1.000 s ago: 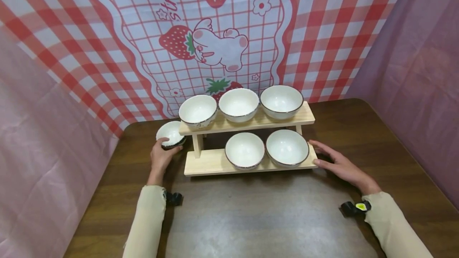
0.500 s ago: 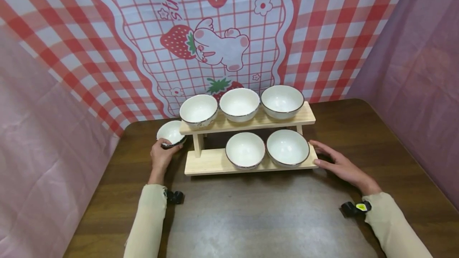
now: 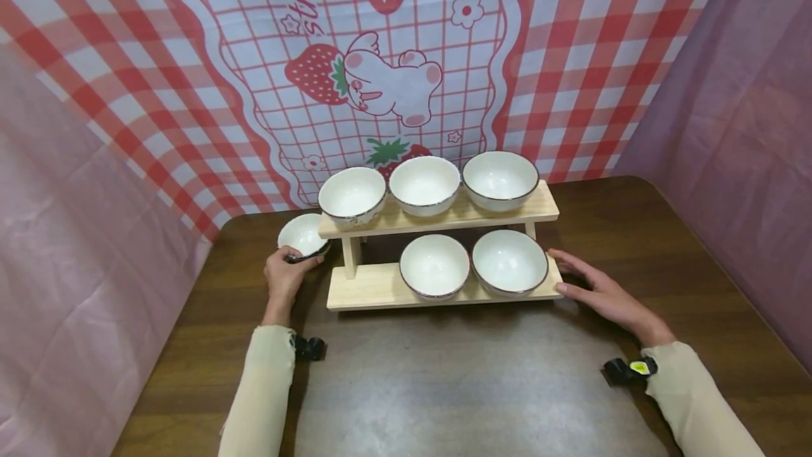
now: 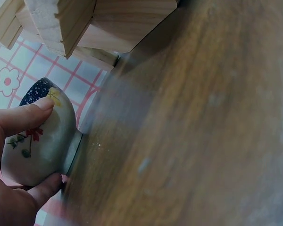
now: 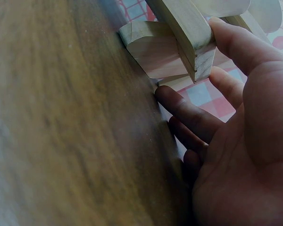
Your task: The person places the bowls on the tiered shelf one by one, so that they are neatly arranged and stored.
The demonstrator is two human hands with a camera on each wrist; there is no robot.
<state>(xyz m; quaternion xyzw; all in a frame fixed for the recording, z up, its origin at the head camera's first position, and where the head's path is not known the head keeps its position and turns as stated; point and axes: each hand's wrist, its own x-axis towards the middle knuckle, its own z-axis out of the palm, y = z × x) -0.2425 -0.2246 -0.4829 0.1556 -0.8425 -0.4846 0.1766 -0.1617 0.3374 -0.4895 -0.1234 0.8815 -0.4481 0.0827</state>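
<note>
At the left end of a two-tier wooden stand, my left hand grips a small white bowl. The left wrist view shows that bowl's outer side with red and yellow flowers and a dark blue speckled patch. My thumb lies across its side and a finger is near its foot. My right hand touches the right end of the lower board, its fingers extended. In the right wrist view, thumb and forefinger meet the board end, with the other fingers beside the tabletop.
Three white bowls line the upper tier. Two more bowls, a left one and a right one, sit on the lower board, whose left part is bare. A strawberry-print cloth hangs behind the brown table.
Almost nothing differs. The view shifts very slightly; both hands, the held bowl and the stand keep their places.
</note>
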